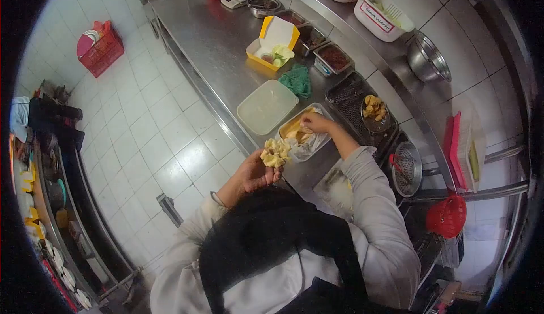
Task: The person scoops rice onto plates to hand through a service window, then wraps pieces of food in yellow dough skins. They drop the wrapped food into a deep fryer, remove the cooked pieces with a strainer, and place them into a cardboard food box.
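My left hand [256, 173] holds a pale yellow, lumpy piece of food [276, 153] above the counter's front edge. Over a white rectangular tub [306, 154] my right hand [315, 122] has its fingers pressed together at the yellow contents; whatever they pinch is too small to make out. Beside the tub lies a pale lid [267, 107], with a green cloth [296, 81] at its far corner. Fried pieces [374, 108] sit in a round strainer to the right of my right hand.
An open yellow box [272, 43] with greens stands farther back on the steel counter [195, 37]. Metal containers of red sauce [333, 57] line the wall side. A shelf above holds white tubs [381, 18] and a steel bowl [428, 57]. A strainer [407, 169] lies at the right.
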Demonstrator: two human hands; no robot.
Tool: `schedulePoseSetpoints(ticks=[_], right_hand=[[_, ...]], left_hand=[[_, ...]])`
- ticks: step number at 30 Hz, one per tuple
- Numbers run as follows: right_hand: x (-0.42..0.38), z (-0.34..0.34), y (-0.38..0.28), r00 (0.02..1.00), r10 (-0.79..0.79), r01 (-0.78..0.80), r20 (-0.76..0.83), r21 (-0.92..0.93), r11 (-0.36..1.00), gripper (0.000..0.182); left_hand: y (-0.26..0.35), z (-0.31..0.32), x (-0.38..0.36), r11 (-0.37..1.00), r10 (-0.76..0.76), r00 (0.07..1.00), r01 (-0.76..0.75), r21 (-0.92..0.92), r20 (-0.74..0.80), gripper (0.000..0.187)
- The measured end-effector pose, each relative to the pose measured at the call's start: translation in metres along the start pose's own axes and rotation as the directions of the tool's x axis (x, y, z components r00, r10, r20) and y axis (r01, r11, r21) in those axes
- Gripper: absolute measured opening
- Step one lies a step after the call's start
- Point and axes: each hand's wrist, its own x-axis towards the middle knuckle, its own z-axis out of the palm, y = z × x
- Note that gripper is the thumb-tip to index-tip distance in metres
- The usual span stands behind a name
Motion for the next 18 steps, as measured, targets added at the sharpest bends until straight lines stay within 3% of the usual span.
schedulePoseSetpoints(ticks=[2, 4, 7, 8, 10, 11, 13, 16, 18], right_hand=[[-0.005, 0.006, -0.009, 0.995, -0.035, 0.031, -0.097, -0.049, 0.998, 0.013], [-0.008, 0.013, -0.016, 0.937, -0.026, 0.002, -0.348, -0.07, 0.998, 0.008], [-0.021, 0.022, -0.038, 0.895, 0.018, -0.056, -0.445, -0.072, 0.996, 0.006], [-0.02, 0.024, -0.029, 0.896, 0.014, -0.051, -0.443, -0.073, 0.996, 0.006], [-0.02, 0.027, -0.016, 0.788, -0.483, 0.297, -0.382, -0.451, 0.842, 0.008], [-0.02, 0.027, -0.009, 0.788, -0.482, 0.298, -0.383, -0.448, 0.843, 0.008], [-0.023, 0.016, -0.018, 0.924, -0.342, 0.226, -0.17, -0.478, 0.849, 0.011], [-0.021, 0.015, -0.025, 0.888, -0.365, 0.218, -0.28, -0.441, 0.87, 0.014], [-0.025, 0.016, -0.034, 0.837, -0.4, 0.246, -0.374, -0.396, 0.885, 0.015]], left_hand=[[0.001, 0.001, 0.0, 1.0, 0.001, 1.0, -0.001, 0.002, -0.004, 0.039], [0.002, 0.002, -0.001, 1.0, 0.016, 0.999, -0.016, 0.025, -0.029, 0.039], [0.003, 0.001, 0.0, 1.0, 0.015, 0.999, -0.014, 0.027, -0.033, 0.037], [0.002, 0.001, -0.001, 0.999, 0.02, 0.999, -0.019, 0.028, -0.033, 0.037], [-0.001, 0.004, 0.0, 0.999, 0.037, 0.998, -0.038, -0.013, -0.058, 0.036], [-0.003, 0.004, 0.001, 0.999, 0.037, 0.997, -0.037, -0.013, -0.062, 0.036], [-0.005, 0.006, 0.004, 0.998, 0.028, 0.997, -0.032, -0.058, -0.077, 0.035], [-0.004, -0.001, 0.01, 0.997, -0.03, 0.999, 0.032, -0.063, 0.037, 0.038], [-0.007, 0.008, 0.014, 0.998, -0.015, 0.998, 0.012, -0.054, -0.056, 0.035]])
